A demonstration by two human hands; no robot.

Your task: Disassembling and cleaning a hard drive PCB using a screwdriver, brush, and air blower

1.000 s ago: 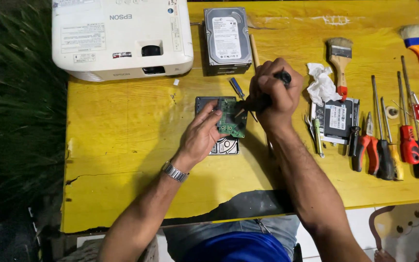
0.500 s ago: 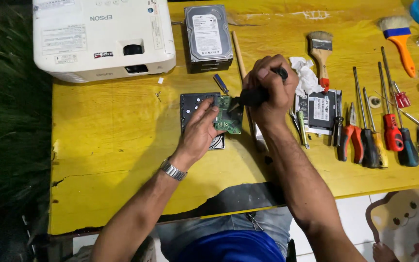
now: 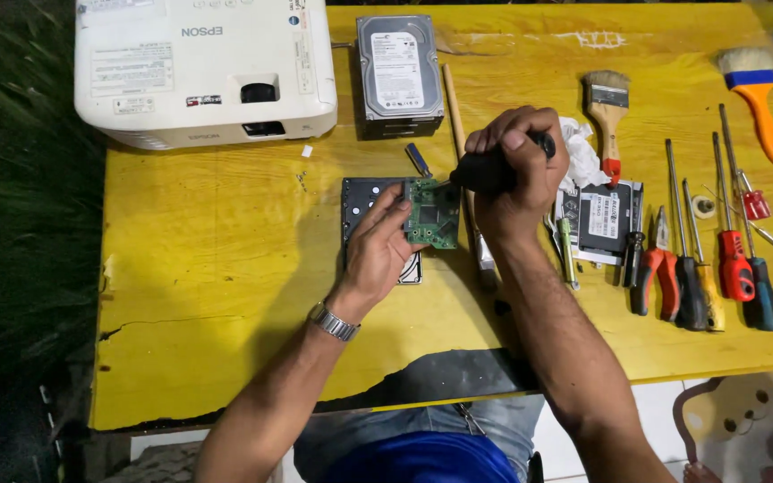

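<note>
Near the middle of the yellow worktop (image 3: 225, 295) lies a dark hard drive (image 3: 364, 201) with a green circuit board (image 3: 433, 213) on it. The left hand (image 3: 382, 246) rests on it, fingers pinched on the board's edge. The right hand (image 3: 516, 174) has its fingers clamped around a black screwdriver (image 3: 485, 170), tip at the board. Toward the far edge stand a white projector (image 3: 203, 67) and a second drive (image 3: 397, 72).

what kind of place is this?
Likely a makeshift electronics repair bench, maybe outdoors. A worn yellow table holds a row of screwdrivers, hard drives and a white projector; grass grows beside it.
</note>
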